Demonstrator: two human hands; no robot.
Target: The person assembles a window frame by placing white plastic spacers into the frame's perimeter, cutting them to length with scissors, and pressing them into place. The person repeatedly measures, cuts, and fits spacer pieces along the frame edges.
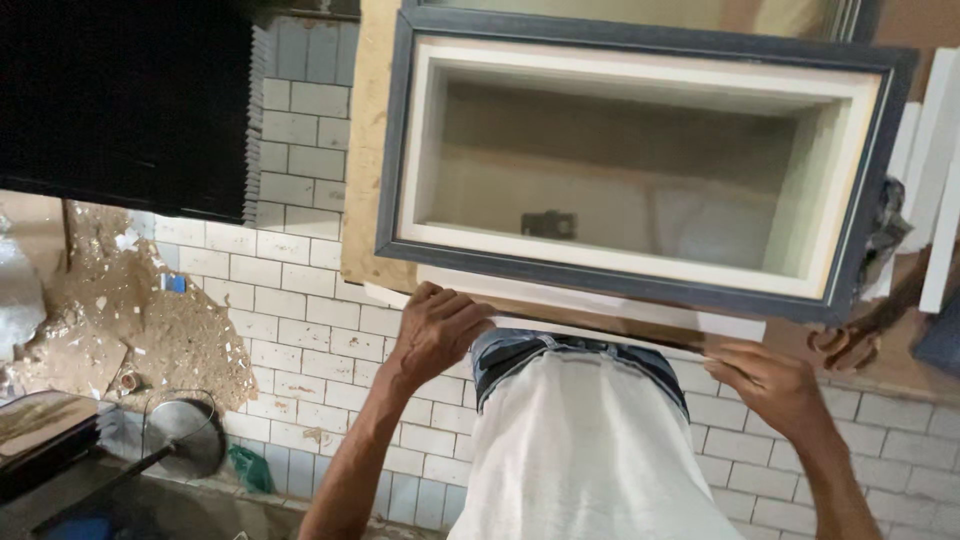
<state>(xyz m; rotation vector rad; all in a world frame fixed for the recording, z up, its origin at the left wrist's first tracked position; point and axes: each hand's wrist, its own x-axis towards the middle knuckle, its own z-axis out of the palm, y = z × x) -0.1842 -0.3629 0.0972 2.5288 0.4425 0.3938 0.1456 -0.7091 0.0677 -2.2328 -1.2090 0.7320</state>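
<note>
Long white strip (600, 312) lies flat beneath grey-framed box (640, 160).

Floor (300, 330) of small white rectangular tiles, pale grout, some tiles bluish along lower edge. Patch of broken, stripped tiling (150, 320) at left, bare brown base strewn with white chips. Black ribbed panel (120, 100) across upper left corner. Round grey metal disc on a dark handle (185, 435) near lower left. Green scrap (250, 468) beside it. Even daylight, soft shadows.

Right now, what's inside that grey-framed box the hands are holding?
Inside the grey-framed box: bare pale walls and one small dark fitting on the back. Left hand and right hand grip its lower edge.
</note>
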